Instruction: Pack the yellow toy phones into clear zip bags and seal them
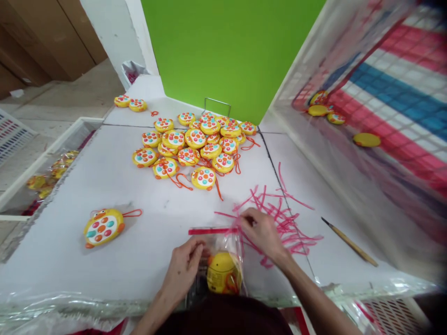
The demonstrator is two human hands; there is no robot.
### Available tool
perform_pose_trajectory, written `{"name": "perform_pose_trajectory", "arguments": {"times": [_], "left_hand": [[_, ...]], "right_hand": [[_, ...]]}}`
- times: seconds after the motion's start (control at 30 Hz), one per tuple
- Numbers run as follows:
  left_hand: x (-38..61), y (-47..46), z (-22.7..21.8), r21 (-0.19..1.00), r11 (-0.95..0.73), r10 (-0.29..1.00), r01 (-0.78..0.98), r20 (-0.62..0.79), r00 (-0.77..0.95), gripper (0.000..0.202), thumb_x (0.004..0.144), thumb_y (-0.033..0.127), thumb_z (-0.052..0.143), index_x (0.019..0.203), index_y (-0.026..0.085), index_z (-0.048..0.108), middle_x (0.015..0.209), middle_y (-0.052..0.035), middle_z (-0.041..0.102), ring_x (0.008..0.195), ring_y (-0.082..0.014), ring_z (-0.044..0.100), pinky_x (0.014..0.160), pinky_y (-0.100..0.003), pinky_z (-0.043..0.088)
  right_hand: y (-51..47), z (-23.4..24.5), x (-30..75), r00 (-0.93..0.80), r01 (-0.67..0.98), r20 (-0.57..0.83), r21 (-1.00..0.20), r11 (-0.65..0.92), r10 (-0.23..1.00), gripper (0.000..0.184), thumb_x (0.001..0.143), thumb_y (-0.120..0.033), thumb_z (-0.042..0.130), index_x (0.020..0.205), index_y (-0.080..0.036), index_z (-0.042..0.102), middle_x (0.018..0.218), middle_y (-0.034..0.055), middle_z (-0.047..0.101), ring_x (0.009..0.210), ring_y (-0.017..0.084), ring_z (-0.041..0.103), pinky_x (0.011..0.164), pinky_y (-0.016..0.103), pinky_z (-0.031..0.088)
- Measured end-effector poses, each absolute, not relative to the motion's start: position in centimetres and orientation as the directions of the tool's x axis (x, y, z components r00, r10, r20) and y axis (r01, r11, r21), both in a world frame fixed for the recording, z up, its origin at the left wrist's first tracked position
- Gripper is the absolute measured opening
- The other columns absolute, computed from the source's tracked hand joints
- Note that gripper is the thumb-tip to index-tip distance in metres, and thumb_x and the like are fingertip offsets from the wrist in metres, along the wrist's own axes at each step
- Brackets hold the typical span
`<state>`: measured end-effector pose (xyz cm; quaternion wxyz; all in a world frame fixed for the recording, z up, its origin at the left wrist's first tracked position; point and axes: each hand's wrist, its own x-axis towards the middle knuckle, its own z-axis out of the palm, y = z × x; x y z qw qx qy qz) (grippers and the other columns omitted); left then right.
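Note:
A clear plastic bag [223, 242] with a red band along its top lies at the table's front edge. Inside it is a yellow toy [223, 273], its plain side up, with an orange cord. My left hand [183, 266] is closed at the bag's left side, thumb and fingers pinched on the film. Above the bag's right corner, my right hand [261, 232] is closed in a pinch on a thin pink strip [225, 214] that sticks out leftward. Loose pink strips [291, 232] lie heaped beneath and beside that hand.
Several yellow button toys [195, 138] are piled before a green panel [230, 51]. One more toy [103, 228] lies at left. A wooden-handled pointed tool [349, 241] rests at right, near a plastic-covered side wall [349, 186]. Bagged toys fill a white crate [45, 153] at left.

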<state>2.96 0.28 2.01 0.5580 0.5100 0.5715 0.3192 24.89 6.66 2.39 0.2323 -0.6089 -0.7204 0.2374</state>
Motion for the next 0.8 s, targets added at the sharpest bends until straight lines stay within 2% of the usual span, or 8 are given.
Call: {"name": "perform_pose_trajectory", "arguments": {"times": [0.07, 0.13, 0.2, 0.27, 0.33, 0.43, 0.6, 0.8], "left_hand": [[2.4, 0.2, 1.6, 0.926, 0.358, 0.918, 0.121, -0.373, 0.133, 0.020, 0.082, 0.035, 0.045, 0.082, 0.019, 0.057, 0.080, -0.0046, 0.068, 0.076, -0.0199, 0.065, 0.069, -0.029, 0.050], [2.0, 0.1, 1.2, 0.910, 0.409, 0.902, 0.064, -0.414, 0.124, 0.019, 0.081, 0.036, 0.048, 0.081, 0.019, 0.055, 0.079, -0.0046, 0.069, 0.075, -0.0196, 0.065, 0.069, -0.030, 0.050], [1.8, 0.1, 1.0, 0.904, 0.425, 0.897, 0.046, -0.428, 0.111, 0.019, 0.081, 0.037, 0.049, 0.082, 0.019, 0.055, 0.079, -0.0042, 0.069, 0.074, -0.0189, 0.065, 0.069, -0.029, 0.049], [1.7, 0.1, 0.9, 0.898, 0.439, 0.892, 0.029, -0.440, 0.104, 0.020, 0.080, 0.037, 0.051, 0.081, 0.018, 0.055, 0.078, -0.0039, 0.069, 0.075, -0.0188, 0.064, 0.069, -0.029, 0.049], [1.8, 0.0, 1.0, 0.885, 0.465, 0.881, -0.004, -0.462, 0.105, 0.020, 0.078, 0.038, 0.053, 0.080, 0.018, 0.055, 0.078, -0.0037, 0.068, 0.075, -0.0191, 0.064, 0.067, -0.029, 0.049], [1.9, 0.0, 1.2, 0.871, 0.490, 0.869, -0.044, -0.485, 0.096, 0.020, 0.075, 0.038, 0.056, 0.078, 0.018, 0.054, 0.078, -0.0037, 0.068, 0.074, -0.0187, 0.064, 0.065, -0.028, 0.048], [2.0, 0.0, 1.3, 0.878, 0.478, 0.875, -0.030, -0.473, 0.103, 0.018, 0.077, 0.036, 0.055, 0.078, 0.018, 0.054, 0.072, -0.0021, 0.068, 0.068, -0.0162, 0.063, 0.063, -0.025, 0.046], [1.5, -0.4, 0.7, 0.863, 0.502, 0.862, -0.062, -0.493, 0.123, 0.020, 0.077, 0.040, 0.053, 0.080, 0.021, 0.049, 0.075, -0.0011, 0.069, 0.073, -0.0192, 0.064, 0.066, -0.028, 0.048]], "right_hand": [[7.3, 2.0, 29.6, 0.038, 0.864, 0.043, -0.504, -0.011, 0.998, 0.013, 0.077, -0.022, 0.048, 0.070, -0.018, 0.059, 0.064, 0.0015, 0.061, 0.057, 0.015, 0.055, 0.056, 0.024, 0.038], [7.4, 2.1, 33.8, 0.197, 0.938, 0.033, -0.296, -0.179, 0.980, 0.012, 0.075, -0.023, 0.050, 0.069, -0.019, 0.059, 0.064, 0.0023, 0.062, 0.059, 0.017, 0.055, 0.055, 0.025, 0.035], [6.7, 2.8, 36.2, 0.206, 0.956, -0.073, -0.196, -0.217, 0.976, 0.016, 0.075, -0.027, 0.051, 0.063, -0.019, 0.059, 0.058, 0.0018, 0.060, 0.055, 0.017, 0.053, 0.052, 0.026, 0.033], [5.7, 3.7, 36.0, 0.051, 0.938, -0.266, -0.319, -0.138, 0.963, 0.025, 0.077, -0.031, 0.051, 0.056, -0.019, 0.058, 0.052, 0.0001, 0.056, 0.050, 0.015, 0.050, 0.049, 0.025, 0.032], [4.8, 4.4, 33.5, -0.181, 0.821, -0.379, -0.566, -0.073, 0.908, 0.025, 0.077, -0.030, 0.051, 0.056, -0.019, 0.060, 0.052, -0.0011, 0.055, 0.050, 0.013, 0.049, 0.049, 0.024, 0.035], [4.3, 4.5, 28.3, -0.322, 0.628, -0.320, -0.776, -0.051, 0.891, 0.015, 0.077, -0.023, 0.051, 0.074, -0.018, 0.065, 0.065, -0.0003, 0.062, 0.056, 0.013, 0.052, 0.053, 0.024, 0.041], [5.5, 2.8, 23.3, -0.331, 0.530, -0.301, -0.844, -0.088, 0.894, 0.016, 0.070, -0.018, 0.060, 0.085, -0.016, 0.065, 0.071, 0.0012, 0.064, 0.062, 0.014, 0.057, 0.057, 0.024, 0.044], [6.0, 1.2, 24.3, -0.387, 0.380, -0.320, -0.910, -0.167, 0.865, 0.004, 0.068, -0.011, 0.058, 0.070, -0.015, 0.057, 0.059, -0.0040, 0.055, 0.056, 0.010, 0.050, 0.053, 0.020, 0.038]]}}
